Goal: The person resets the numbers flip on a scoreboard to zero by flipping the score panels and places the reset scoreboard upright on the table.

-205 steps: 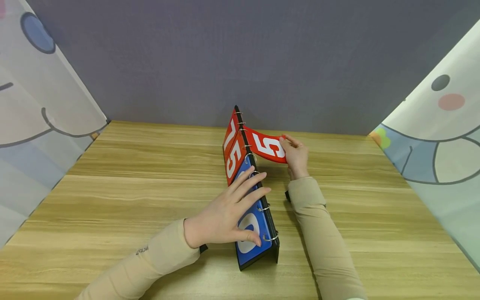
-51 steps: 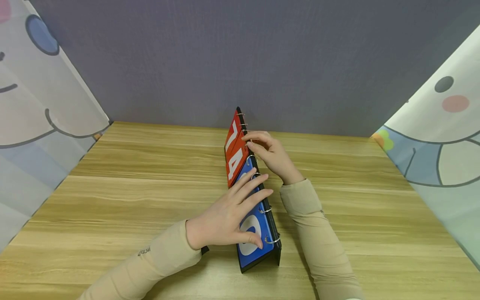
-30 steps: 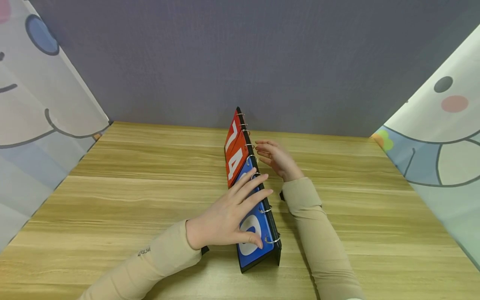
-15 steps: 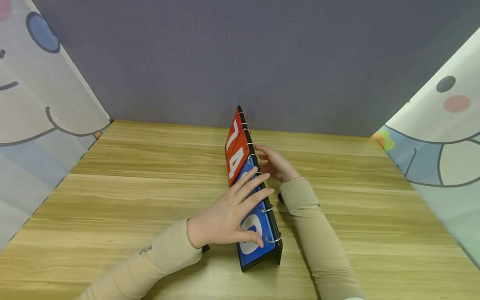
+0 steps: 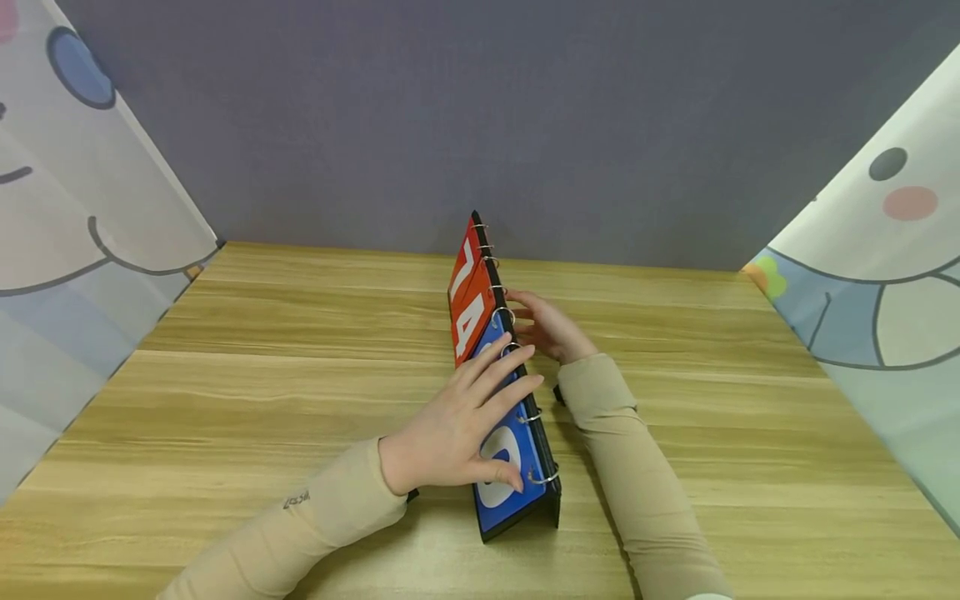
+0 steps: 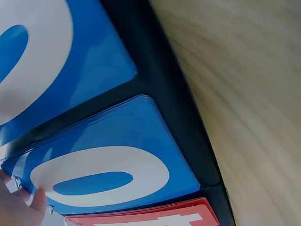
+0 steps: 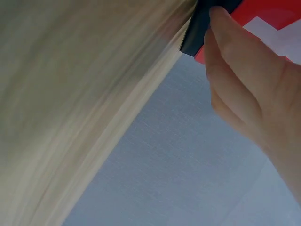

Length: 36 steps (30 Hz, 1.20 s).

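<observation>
A black tabletop flip scoreboard (image 5: 552, 498) stands like a tent, metal rings along its top edge. Its left slope carries red cards (image 5: 470, 322) reading 7 and 4 at the far end and blue cards (image 5: 517, 497) with white zeros nearer me. My left hand (image 5: 453, 421) is spread over the blue cards, fingertips at the ringed edge; in the left wrist view both zeros show. Behind the board, my right hand (image 5: 551, 331) has its fingers against the back slope, partly hidden by the top edge. The right wrist view shows these extended fingers (image 7: 235, 52) at a red card and the black frame.
The scoreboard stands on a wood-grain table (image 5: 285, 333). A grey wall (image 5: 480, 125) rises at the table's far edge. Panels with cartoon prints flank it, one on the left (image 5: 45, 275) and one on the right (image 5: 885, 317).
A red 5 card, earlier pinched by my right hand, is over on the back, and a 4 shows in front. The right hand then left the rings and moved down behind the board; the left stayed.
</observation>
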Each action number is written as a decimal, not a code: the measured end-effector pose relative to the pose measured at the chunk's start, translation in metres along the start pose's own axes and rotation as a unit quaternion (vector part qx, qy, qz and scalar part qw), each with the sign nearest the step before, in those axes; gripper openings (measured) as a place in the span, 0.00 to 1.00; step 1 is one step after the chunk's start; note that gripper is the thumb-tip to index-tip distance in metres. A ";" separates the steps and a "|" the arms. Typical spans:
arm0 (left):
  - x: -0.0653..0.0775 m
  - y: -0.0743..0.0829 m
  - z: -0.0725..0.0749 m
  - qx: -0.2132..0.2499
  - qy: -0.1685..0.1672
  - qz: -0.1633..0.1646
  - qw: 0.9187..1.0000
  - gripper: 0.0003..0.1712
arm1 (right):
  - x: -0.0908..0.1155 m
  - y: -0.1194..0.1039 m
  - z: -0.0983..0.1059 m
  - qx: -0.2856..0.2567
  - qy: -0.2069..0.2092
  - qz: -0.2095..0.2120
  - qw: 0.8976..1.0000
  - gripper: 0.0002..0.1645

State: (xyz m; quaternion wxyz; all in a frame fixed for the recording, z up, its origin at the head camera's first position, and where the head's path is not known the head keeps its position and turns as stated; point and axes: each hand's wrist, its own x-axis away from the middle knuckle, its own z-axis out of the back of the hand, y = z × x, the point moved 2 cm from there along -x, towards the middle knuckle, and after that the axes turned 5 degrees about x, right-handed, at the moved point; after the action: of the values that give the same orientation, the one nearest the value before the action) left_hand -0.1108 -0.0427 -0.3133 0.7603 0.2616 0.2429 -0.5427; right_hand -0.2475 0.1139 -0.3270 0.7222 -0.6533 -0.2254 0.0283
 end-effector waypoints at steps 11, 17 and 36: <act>0.001 0.000 -0.002 -0.002 0.007 0.002 1.000 0.50 | 0.000 -0.001 -0.004 0.015 -0.004 0.001 1.000 0.34; 0.001 0.000 -0.002 0.005 0.004 0.000 1.000 0.50 | -0.005 0.005 0.001 -0.004 0.012 -0.014 1.000 0.35; 0.001 0.001 -0.002 0.005 0.007 -0.001 1.000 0.51 | 0.004 -0.002 0.010 -0.142 0.024 -0.065 0.987 0.23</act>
State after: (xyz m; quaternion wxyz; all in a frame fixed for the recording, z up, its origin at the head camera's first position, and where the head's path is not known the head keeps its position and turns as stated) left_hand -0.1103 -0.0417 -0.3151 0.7569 0.2692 0.2455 -0.5426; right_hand -0.2477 0.1239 -0.3234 0.6273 -0.7338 -0.2522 -0.0666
